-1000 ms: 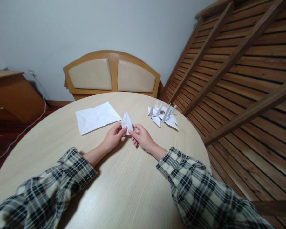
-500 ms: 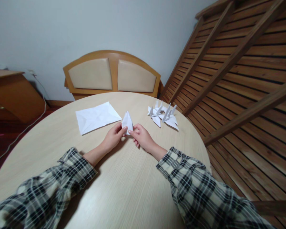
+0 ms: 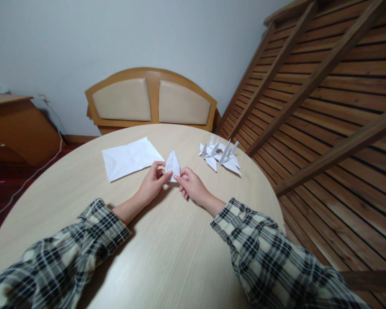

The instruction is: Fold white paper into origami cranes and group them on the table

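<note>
A small piece of folded white paper [image 3: 173, 165], pointed at its far end, is held up between my two hands over the table. My left hand [image 3: 152, 183] pinches its lower left edge with the thumb on the near face; its index finger is raised and bent beside the paper. On the lower right, my right hand [image 3: 193, 185] grips it between thumb and curled fingers. The fingertips behind the paper are hidden. Just beyond my left hand lies a creased white sheet of paper [image 3: 130, 158]. Several folded paper cranes [image 3: 227, 159] stand grouped to the right.
The round, pale wooden table [image 3: 167, 253] carries everything. Behind it stands a headboard [image 3: 154, 96] with two cream panels against the wall. A slatted wooden frame [image 3: 324, 107] leans along the right side. At far left are a desk [image 3: 16, 124] and a white cable [image 3: 32, 178].
My left index finger has lifted away from the paper's left edge. The folded paper has shifted very slightly right; my right hand is almost unmoved.
</note>
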The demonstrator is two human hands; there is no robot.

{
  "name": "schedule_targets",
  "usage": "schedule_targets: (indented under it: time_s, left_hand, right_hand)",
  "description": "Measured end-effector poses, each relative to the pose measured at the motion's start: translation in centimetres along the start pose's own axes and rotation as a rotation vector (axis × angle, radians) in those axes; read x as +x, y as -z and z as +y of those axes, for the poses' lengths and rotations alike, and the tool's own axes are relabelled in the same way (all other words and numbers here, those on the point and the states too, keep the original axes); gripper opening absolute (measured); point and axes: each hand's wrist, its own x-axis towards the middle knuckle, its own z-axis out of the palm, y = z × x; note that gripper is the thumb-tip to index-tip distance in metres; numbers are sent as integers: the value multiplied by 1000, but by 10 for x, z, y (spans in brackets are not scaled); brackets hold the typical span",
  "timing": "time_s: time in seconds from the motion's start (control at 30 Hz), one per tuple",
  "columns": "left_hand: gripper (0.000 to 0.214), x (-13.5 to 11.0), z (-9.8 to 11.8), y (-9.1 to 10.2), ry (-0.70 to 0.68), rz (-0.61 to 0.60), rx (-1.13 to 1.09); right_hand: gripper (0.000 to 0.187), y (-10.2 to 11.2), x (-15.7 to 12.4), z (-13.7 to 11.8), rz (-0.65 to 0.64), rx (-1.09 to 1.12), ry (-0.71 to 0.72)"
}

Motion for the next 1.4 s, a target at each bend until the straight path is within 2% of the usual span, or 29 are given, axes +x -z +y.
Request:
schedule_targets:
  time_s: [0.33, 0.53, 0.77, 0.97, 1.23, 1.4]
  left_hand:
    - [48, 1, -2, 0, -23, 43, 32]
    - [30, 3, -1, 1, -33, -12, 33]
    - [28, 2, -2, 3, -46, -22, 53]
    - [24, 2, -3, 3, -36, -62, 52]
    - [25, 0, -2, 3, -43, -151, 58]
    - [25, 0, -1, 3, -43, -128, 81]
  right_hand:
    - [18, 0, 0, 0, -3, 33, -21]
    - [20, 0, 0, 1, -28, 25, 5]
    - [22, 1, -2, 1, -53, 6, 11]
    - [13, 2, -2, -2, -79, 16, -11]
    - [27, 0, 1, 2, -50, 40, -32]
    - [34, 0, 2, 4, -41, 40, -22]
